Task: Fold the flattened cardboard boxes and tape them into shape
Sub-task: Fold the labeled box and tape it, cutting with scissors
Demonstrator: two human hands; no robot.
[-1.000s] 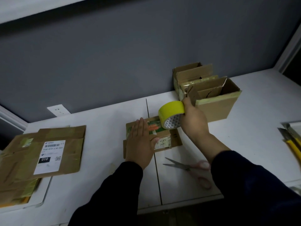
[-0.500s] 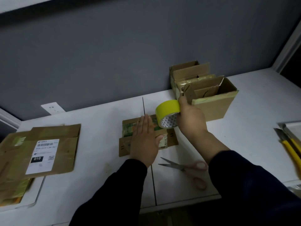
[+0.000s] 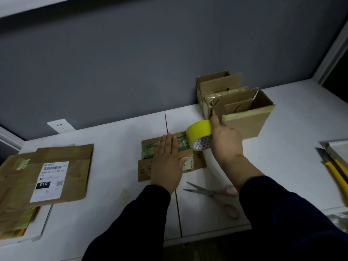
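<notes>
The flattened brown cardboard box [image 3: 200,161] stays under the flat, straight-fingered left hand [image 3: 166,162], the right hand [image 3: 226,144] still grips the yellow tape roll [image 3: 198,132], so taping of 1 seam has barely begun.

1. One tape roll [image 3: 199,132], yellow.
2. One pair of scissors [image 3: 211,193].
3. Two assembled boxes: front box [image 3: 244,127], rear box [image 3: 216,85].
4. One flattened box [image 3: 199,162] at centre.
5. Left stack [image 3: 75,166] of flattened boxes: at least two, total indeterminate.
6. Knives [image 3: 333,170] at right edge: count unclear.

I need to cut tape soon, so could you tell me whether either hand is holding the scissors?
No, the scissors lie on the table while the right hand grips the yellow tape roll.
</notes>
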